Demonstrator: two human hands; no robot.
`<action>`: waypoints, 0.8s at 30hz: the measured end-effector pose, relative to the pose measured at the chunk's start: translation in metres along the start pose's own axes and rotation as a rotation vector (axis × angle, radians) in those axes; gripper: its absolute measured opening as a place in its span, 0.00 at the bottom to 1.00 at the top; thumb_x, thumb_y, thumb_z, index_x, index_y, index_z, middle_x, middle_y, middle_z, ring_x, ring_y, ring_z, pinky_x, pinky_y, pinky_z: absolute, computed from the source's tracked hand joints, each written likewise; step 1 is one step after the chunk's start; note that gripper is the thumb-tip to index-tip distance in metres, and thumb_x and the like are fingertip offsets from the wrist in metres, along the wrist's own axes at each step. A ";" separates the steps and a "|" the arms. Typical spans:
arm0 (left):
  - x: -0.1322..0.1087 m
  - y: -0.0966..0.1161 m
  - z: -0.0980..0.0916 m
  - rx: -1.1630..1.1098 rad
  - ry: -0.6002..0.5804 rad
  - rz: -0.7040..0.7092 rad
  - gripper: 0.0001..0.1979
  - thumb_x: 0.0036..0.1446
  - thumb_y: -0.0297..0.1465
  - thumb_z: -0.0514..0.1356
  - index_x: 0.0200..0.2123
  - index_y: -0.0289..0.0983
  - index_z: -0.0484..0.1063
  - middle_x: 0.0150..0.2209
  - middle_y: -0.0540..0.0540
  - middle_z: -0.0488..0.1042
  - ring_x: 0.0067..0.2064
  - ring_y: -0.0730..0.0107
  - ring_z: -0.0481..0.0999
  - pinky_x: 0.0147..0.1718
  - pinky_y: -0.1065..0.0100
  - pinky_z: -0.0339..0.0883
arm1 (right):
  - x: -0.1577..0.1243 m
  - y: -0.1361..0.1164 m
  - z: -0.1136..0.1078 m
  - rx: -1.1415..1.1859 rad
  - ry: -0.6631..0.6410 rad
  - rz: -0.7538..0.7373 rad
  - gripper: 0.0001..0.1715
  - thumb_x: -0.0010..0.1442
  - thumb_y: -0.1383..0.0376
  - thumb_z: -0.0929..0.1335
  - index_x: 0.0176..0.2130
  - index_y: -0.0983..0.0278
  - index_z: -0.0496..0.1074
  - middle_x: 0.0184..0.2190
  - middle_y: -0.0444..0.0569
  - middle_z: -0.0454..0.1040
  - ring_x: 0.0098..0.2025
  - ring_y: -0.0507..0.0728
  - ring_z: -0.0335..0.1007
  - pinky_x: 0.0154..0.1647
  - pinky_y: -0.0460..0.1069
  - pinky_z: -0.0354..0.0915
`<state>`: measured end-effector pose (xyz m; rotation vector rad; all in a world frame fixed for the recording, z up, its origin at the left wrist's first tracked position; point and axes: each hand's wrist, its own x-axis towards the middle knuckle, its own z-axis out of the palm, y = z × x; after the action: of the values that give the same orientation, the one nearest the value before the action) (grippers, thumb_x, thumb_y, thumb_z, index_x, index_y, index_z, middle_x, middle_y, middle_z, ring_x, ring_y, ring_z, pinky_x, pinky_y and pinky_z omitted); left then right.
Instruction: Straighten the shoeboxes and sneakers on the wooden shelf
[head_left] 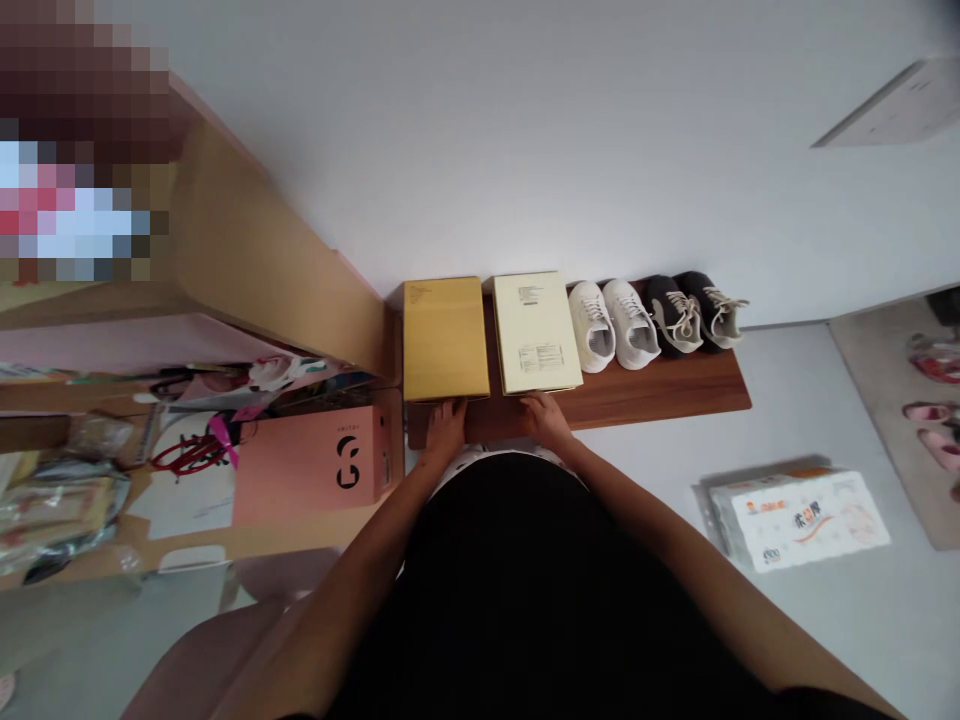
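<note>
Two shoe boxes lie side by side on a low wooden shelf against the white wall. My left hand rests at the near edge of the yellow box, fingers extended against it. My right hand touches the near edge of the cream box, fingers also stretched out. Neither hand grips anything. To the right of the boxes stand a pair of white sneakers and a pair of dark grey sneakers.
A wooden cabinet with cluttered shelves stands at the left, with a pink box in it. A pack of tissue paper lies on the grey floor at the right. A rug with slippers is at the far right.
</note>
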<state>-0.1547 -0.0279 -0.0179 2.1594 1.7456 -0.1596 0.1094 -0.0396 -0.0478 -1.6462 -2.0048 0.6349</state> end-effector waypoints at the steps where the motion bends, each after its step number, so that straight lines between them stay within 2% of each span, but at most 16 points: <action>1: -0.005 0.001 0.000 -0.016 0.013 -0.027 0.30 0.64 0.24 0.55 0.69 0.34 0.62 0.64 0.30 0.67 0.63 0.46 0.68 0.62 0.51 0.63 | -0.006 0.001 -0.005 0.022 0.045 0.026 0.20 0.64 0.71 0.62 0.50 0.63 0.78 0.51 0.57 0.75 0.56 0.63 0.69 0.61 0.61 0.67; 3: -0.013 0.004 -0.002 -0.067 0.023 -0.082 0.30 0.64 0.27 0.56 0.68 0.30 0.62 0.64 0.28 0.66 0.63 0.44 0.69 0.62 0.50 0.64 | -0.017 0.007 -0.019 0.054 0.129 0.106 0.17 0.65 0.69 0.63 0.47 0.62 0.78 0.51 0.57 0.75 0.55 0.63 0.69 0.61 0.61 0.67; 5: -0.018 0.011 -0.008 -0.159 -0.006 -0.100 0.26 0.65 0.28 0.55 0.65 0.29 0.66 0.61 0.28 0.69 0.61 0.46 0.72 0.61 0.51 0.67 | -0.026 0.020 -0.040 0.085 0.219 0.198 0.16 0.66 0.67 0.63 0.47 0.63 0.78 0.50 0.58 0.75 0.54 0.63 0.70 0.61 0.61 0.68; 7: -0.016 0.026 -0.018 -0.291 -0.042 -0.047 0.21 0.66 0.28 0.53 0.60 0.31 0.71 0.57 0.32 0.74 0.57 0.51 0.77 0.59 0.53 0.70 | -0.032 0.040 -0.064 0.098 0.307 0.292 0.16 0.66 0.66 0.63 0.47 0.63 0.77 0.49 0.59 0.74 0.54 0.63 0.70 0.61 0.62 0.69; 9: -0.005 0.051 -0.031 -0.434 -0.044 0.046 0.19 0.67 0.29 0.52 0.57 0.35 0.73 0.53 0.37 0.77 0.53 0.56 0.79 0.57 0.55 0.73 | -0.035 0.064 -0.088 0.090 0.372 0.404 0.17 0.66 0.64 0.63 0.48 0.65 0.76 0.50 0.60 0.74 0.54 0.64 0.70 0.59 0.63 0.70; 11: 0.013 0.090 -0.042 -0.565 -0.022 0.133 0.17 0.67 0.31 0.53 0.55 0.38 0.74 0.50 0.40 0.79 0.51 0.59 0.80 0.55 0.56 0.75 | -0.032 0.088 -0.110 0.076 0.392 0.511 0.19 0.65 0.62 0.63 0.51 0.67 0.75 0.51 0.61 0.73 0.54 0.64 0.70 0.56 0.62 0.72; 13: 0.040 0.140 -0.048 -0.681 -0.005 0.199 0.16 0.67 0.32 0.54 0.54 0.38 0.74 0.51 0.39 0.79 0.51 0.59 0.80 0.55 0.57 0.75 | -0.021 0.109 -0.128 0.046 0.369 0.570 0.22 0.65 0.61 0.63 0.54 0.69 0.72 0.54 0.63 0.72 0.56 0.65 0.69 0.56 0.62 0.72; 15: 0.072 0.197 -0.046 -0.776 -0.021 0.236 0.18 0.67 0.32 0.55 0.58 0.36 0.72 0.56 0.37 0.77 0.52 0.59 0.80 0.53 0.58 0.76 | -0.002 0.126 -0.143 -0.003 0.307 0.572 0.26 0.65 0.62 0.63 0.59 0.71 0.69 0.59 0.67 0.69 0.61 0.67 0.66 0.59 0.62 0.69; 17: 0.108 0.252 -0.037 -0.829 -0.019 0.218 0.21 0.66 0.30 0.57 0.61 0.34 0.69 0.59 0.34 0.74 0.54 0.58 0.79 0.55 0.57 0.74 | 0.024 0.140 -0.153 -0.054 0.211 0.562 0.29 0.65 0.64 0.63 0.63 0.73 0.65 0.63 0.70 0.65 0.63 0.69 0.65 0.61 0.62 0.67; 19: 0.142 0.298 -0.023 -0.825 -0.014 0.119 0.21 0.63 0.27 0.60 0.59 0.31 0.70 0.58 0.31 0.74 0.58 0.54 0.76 0.60 0.55 0.69 | 0.052 0.151 -0.160 -0.089 0.080 0.592 0.30 0.65 0.66 0.63 0.64 0.74 0.64 0.61 0.72 0.68 0.60 0.70 0.69 0.59 0.63 0.68; 20: 0.157 0.316 -0.016 -0.824 -0.041 0.055 0.18 0.62 0.26 0.61 0.56 0.30 0.72 0.55 0.31 0.76 0.58 0.52 0.76 0.60 0.54 0.68 | 0.065 0.156 -0.162 -0.106 0.009 0.629 0.28 0.65 0.67 0.63 0.62 0.74 0.66 0.56 0.72 0.72 0.57 0.71 0.72 0.57 0.63 0.68; 22: 0.180 0.340 -0.003 -0.841 -0.091 -0.103 0.11 0.63 0.26 0.61 0.48 0.30 0.76 0.47 0.32 0.78 0.56 0.50 0.77 0.59 0.54 0.69 | 0.086 0.166 -0.165 -0.125 -0.096 0.686 0.21 0.65 0.67 0.64 0.55 0.71 0.73 0.46 0.68 0.77 0.51 0.71 0.75 0.54 0.63 0.68; 24: 0.192 0.349 0.004 -0.877 -0.085 -0.248 0.06 0.63 0.28 0.61 0.40 0.31 0.77 0.41 0.32 0.78 0.53 0.48 0.79 0.56 0.55 0.70 | 0.097 0.176 -0.169 -0.122 -0.137 0.704 0.12 0.64 0.67 0.66 0.45 0.67 0.77 0.38 0.63 0.78 0.47 0.69 0.76 0.53 0.61 0.68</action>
<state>0.2270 0.0875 -0.0095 1.2878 1.5992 0.3815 0.3322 0.0959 -0.0180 -2.4615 -1.5348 0.8896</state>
